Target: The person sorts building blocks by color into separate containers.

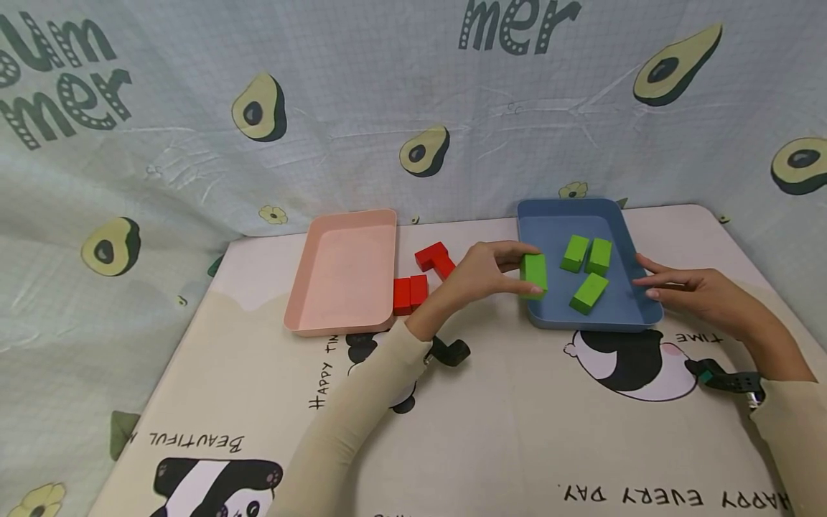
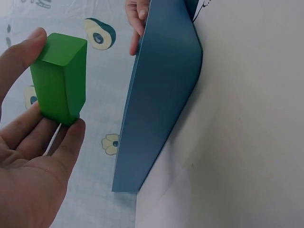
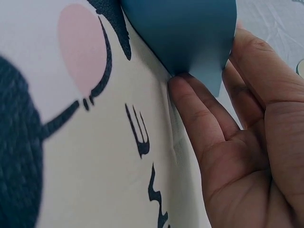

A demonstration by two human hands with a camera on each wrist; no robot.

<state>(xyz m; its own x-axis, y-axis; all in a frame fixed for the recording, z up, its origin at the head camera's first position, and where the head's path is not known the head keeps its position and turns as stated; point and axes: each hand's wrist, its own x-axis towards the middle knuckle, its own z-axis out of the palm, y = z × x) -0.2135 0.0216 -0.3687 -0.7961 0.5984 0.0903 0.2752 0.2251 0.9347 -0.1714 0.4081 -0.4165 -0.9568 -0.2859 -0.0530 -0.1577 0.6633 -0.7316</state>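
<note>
Left grip [image 1: 481,273] pinches green block [image 1: 534,274], long axis fore-and-aft; right grip [image 1: 701,293] spread

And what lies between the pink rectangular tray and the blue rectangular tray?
The head view shows red rectangular blocks beside the pink tray, then the left hand pinching a green rectangular block.

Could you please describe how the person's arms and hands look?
Both sleeves are long, plain and beige. The left hand and right hand are bare. Each wrist has a black device, the right one with a small green patch.
</note>
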